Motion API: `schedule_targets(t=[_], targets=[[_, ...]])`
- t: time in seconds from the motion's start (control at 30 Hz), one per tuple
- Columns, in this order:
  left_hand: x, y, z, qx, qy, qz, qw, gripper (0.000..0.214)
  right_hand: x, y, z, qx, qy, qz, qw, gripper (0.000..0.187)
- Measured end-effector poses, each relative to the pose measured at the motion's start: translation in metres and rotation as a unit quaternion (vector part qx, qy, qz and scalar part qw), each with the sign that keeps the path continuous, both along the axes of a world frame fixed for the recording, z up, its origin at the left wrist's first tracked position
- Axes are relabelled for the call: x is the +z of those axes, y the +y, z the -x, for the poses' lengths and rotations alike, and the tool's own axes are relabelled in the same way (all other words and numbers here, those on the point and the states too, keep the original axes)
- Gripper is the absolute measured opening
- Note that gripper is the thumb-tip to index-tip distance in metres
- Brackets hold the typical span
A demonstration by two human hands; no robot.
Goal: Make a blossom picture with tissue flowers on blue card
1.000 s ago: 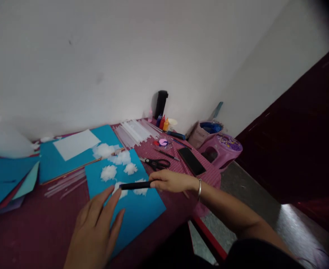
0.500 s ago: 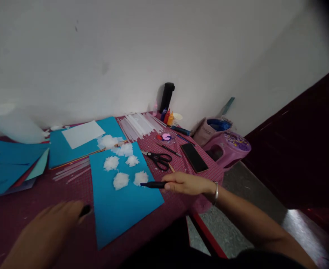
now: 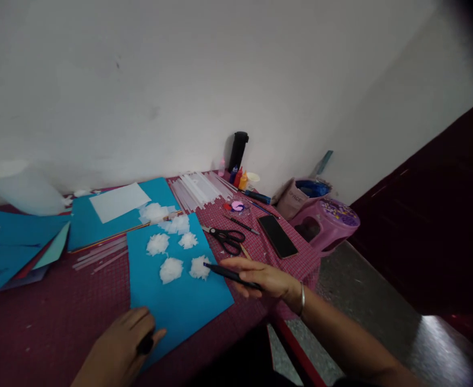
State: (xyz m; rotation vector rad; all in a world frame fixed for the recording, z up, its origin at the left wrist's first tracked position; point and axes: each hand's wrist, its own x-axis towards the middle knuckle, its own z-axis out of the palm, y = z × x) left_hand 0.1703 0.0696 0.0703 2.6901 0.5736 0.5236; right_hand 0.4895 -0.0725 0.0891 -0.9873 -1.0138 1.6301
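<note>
A blue paper sheet (image 3: 180, 301) lies on the maroon table (image 3: 51, 322) with several white fluffy tufts (image 3: 171, 270) stuck on its upper half. My right hand (image 3: 264, 280) is closed around a black pen (image 3: 226, 272), held low and slanted. The pen's tip points left, right beside the nearest tuft (image 3: 199, 267). My left hand (image 3: 117, 349) rests at the sheet's lower left edge. Its fingers are curled on a small black pen cap (image 3: 145, 344).
Black scissors (image 3: 229, 238), a dark phone (image 3: 277, 235), white strips (image 3: 196, 187), small paint bottles (image 3: 238, 176) and a black flask (image 3: 237, 150) lie beyond the sheet. More blue papers (image 3: 14, 247) sit at left. A pink stool (image 3: 328, 217) stands off the table's right edge.
My left hand pulled the cap off the pen, swung left, then came back to the sheet's lower left edge. My right hand drew back and angled the uncapped pen toward a tuft.
</note>
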Motion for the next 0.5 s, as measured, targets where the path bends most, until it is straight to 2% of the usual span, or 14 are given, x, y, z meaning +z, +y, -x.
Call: schedule_targets(t=[0.07,0.17,0.3,0.4,0.5], targets=[[-0.002,-0.003,-0.002,-0.012,0.008,-0.018,1.000,0.039,0.001,-0.005,-0.001,-0.024,0.002,-0.002,1.000,0.044],[-0.016,-0.009,-0.001,-0.033,0.005,-0.049,0.998,0.027,0.007,-0.011,-0.004,-0.066,0.009,0.013,0.998,0.031],[-0.030,-0.019,-0.004,-0.064,0.000,-0.128,0.990,0.023,0.019,-0.017,-0.010,-0.120,-0.009,0.033,0.992,0.040],[-0.026,-0.027,-0.015,-0.114,0.011,-0.181,0.977,0.023,0.021,-0.020,-0.012,-0.185,-0.018,0.007,0.982,0.049],[-0.017,-0.028,-0.026,-0.142,-0.004,-0.203,0.969,0.025,0.014,-0.022,-0.005,-0.263,-0.027,-0.052,0.963,0.040]])
